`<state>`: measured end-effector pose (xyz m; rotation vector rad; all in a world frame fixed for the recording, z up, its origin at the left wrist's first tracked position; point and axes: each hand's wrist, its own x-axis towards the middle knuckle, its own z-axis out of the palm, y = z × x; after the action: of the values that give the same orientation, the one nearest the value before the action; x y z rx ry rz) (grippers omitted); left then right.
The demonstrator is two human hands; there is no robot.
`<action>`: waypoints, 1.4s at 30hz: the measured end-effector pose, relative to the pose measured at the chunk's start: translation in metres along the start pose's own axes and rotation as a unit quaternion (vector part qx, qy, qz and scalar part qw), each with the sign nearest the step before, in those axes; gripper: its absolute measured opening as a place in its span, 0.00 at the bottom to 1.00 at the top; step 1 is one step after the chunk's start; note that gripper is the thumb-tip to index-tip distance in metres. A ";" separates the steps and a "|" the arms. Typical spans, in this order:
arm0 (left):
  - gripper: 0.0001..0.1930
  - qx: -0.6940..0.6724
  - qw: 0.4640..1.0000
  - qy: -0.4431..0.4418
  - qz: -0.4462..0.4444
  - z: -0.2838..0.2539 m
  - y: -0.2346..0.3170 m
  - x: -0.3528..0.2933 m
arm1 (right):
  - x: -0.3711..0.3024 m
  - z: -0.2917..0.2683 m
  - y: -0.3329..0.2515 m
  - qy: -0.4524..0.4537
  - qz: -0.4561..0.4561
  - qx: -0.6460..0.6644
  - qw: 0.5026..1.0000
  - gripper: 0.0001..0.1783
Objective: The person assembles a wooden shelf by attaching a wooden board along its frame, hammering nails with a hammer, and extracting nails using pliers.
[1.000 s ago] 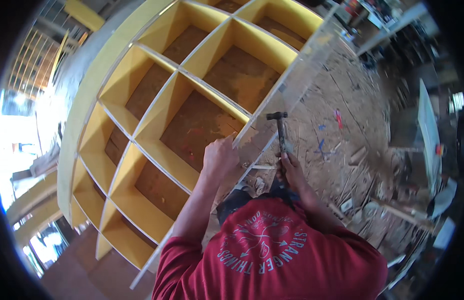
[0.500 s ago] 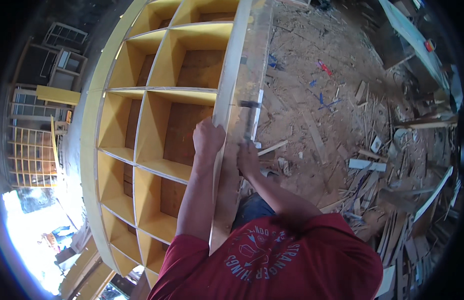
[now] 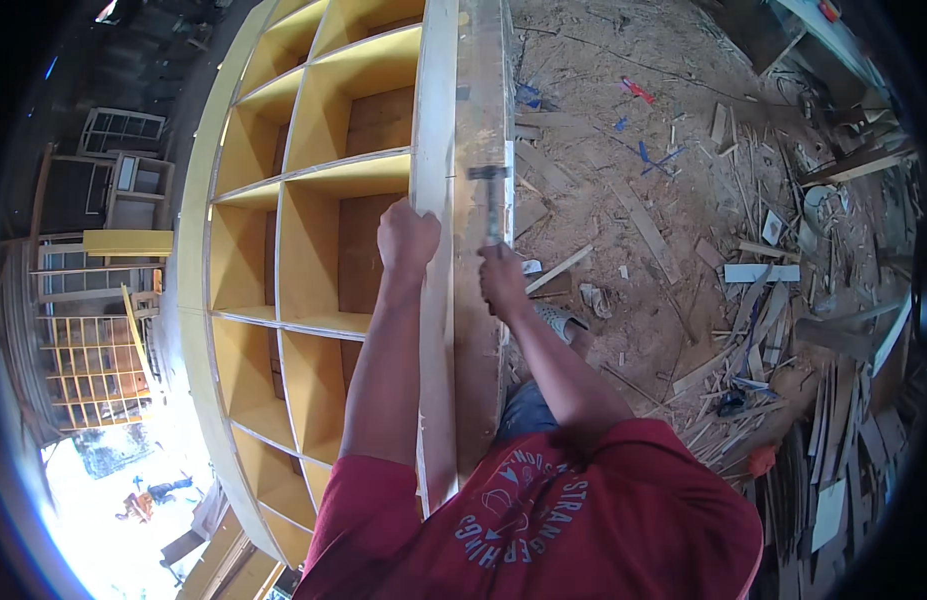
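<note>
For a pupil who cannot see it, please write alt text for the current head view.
A red-shirted person holds a hammer in the right hand, with the left hand closed at a pale board along a yellow wooden frame of open compartments. Wood scraps litter the floor to the right.

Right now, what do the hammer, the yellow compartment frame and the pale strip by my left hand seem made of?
The hammer has a dark head, probably steel; its blurred handle is unclear. The yellow compartment frame looks like painted wood board, with yellow faces and pale edges. The pale strip seems unpainted wood, judging by its light, dull surface.
</note>
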<state>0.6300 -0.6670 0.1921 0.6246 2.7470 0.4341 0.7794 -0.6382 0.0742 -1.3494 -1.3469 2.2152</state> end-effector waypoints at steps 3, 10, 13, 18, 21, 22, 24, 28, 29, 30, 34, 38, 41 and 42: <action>0.16 0.004 1.000 0.013 0.010 0.007 -0.005 -0.001 | 0.008 -0.031 -0.003 0.138 -0.063 0.133 0.979 0.26; 0.17 -0.003 1.000 0.006 0.006 0.006 -0.006 0.001 | -0.001 0.004 -0.004 -0.014 0.005 -0.054 0.998 0.28; 0.17 0.021 1.000 0.018 -0.001 0.004 -0.003 0.003 | 0.007 -0.019 -0.005 0.051 -0.051 0.032 0.997 0.24; 0.17 -0.007 1.000 -0.004 0.004 0.004 0.002 0.000 | -0.003 0.022 -0.008 0.050 -0.012 0.015 0.999 0.23; 0.17 -0.012 1.000 0.004 -0.001 0.001 -0.005 0.003 | 0.010 0.003 0.000 -0.032 -0.009 -0.024 0.999 0.24; 0.17 -0.013 1.000 0.007 0.002 0.001 -0.004 0.004 | 0.020 -0.009 -0.001 -0.025 -0.033 0.019 0.999 0.24; 0.18 -0.001 1.000 0.007 -0.006 0.005 0.000 -0.001 | 0.025 -0.012 -0.002 0.051 -0.027 0.073 0.996 0.23; 0.18 -0.002 1.000 0.003 -0.001 -0.001 0.002 0.000 | 0.014 0.027 -0.007 0.272 0.001 0.163 0.948 0.24; 0.18 -0.005 1.000 0.004 0.005 0.000 0.010 0.003 | 0.015 0.026 0.004 0.120 -0.016 0.073 0.990 0.24; 0.18 -0.017 1.000 -0.009 0.003 0.003 0.015 0.001 | 0.017 0.023 0.016 -0.035 -0.026 -0.020 0.999 0.25; 0.19 -0.005 1.000 0.008 -0.025 0.003 -0.002 -0.004 | 0.012 -0.001 0.002 0.106 -0.021 0.120 0.987 0.19; 0.17 -0.006 1.000 0.004 0.005 -0.001 0.012 0.000 | 0.013 0.027 0.008 0.155 -0.136 0.014 0.979 0.19; 0.18 -0.008 1.000 0.004 -0.002 0.003 -0.006 -0.001 | 0.005 0.032 0.007 -0.044 -0.019 -0.040 0.998 0.13; 0.18 -0.001 1.000 0.006 -0.010 0.004 -0.004 -0.003 | 0.003 0.024 0.002 0.000 0.002 -0.017 1.000 0.15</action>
<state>0.6327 -0.6712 0.1878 0.5967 2.7622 0.4370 0.7591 -0.6519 0.0751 -1.3647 -1.3893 2.2036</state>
